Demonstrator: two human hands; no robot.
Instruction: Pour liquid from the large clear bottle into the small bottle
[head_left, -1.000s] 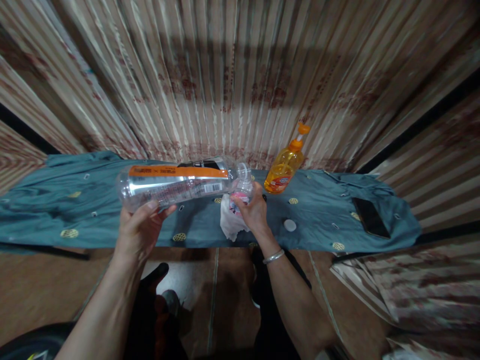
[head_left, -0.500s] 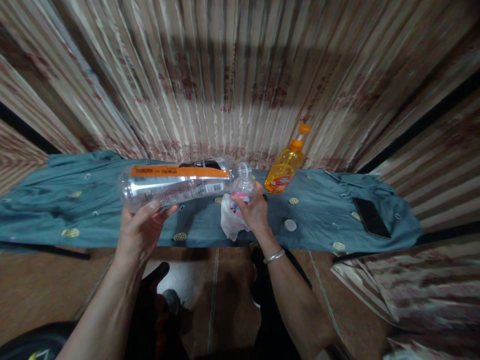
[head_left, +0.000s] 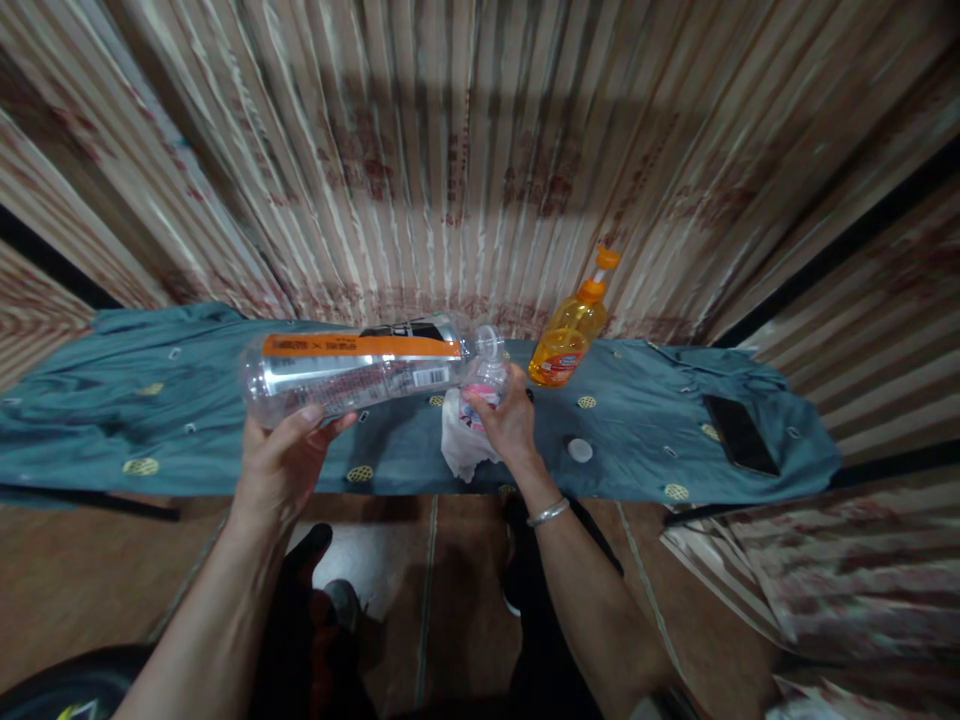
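A large clear plastic bottle (head_left: 360, 365) with an orange, silver and black label lies tilted almost level in my left hand (head_left: 285, 460), which is closed around its base end. Its neck points right, over the mouth of a small clear bottle (head_left: 480, 400) with a pink label. My right hand (head_left: 514, 415) grips that small bottle from the right side and keeps it upright. Whether the two mouths touch I cannot tell. Under and in front of the small bottle a crumpled white cloth or tissue (head_left: 461, 450) rests on the table.
An orange pump bottle (head_left: 566, 335) with yellow liquid stands behind my right hand. A white cap (head_left: 580, 450) and a black phone (head_left: 741, 435) lie to the right on the teal tablecloth (head_left: 187, 385). A striped curtain (head_left: 420, 160) hangs directly behind the table.
Almost nothing differs. The large bottle and both hands hold nearly the same pose, and the view has shifted very slightly.
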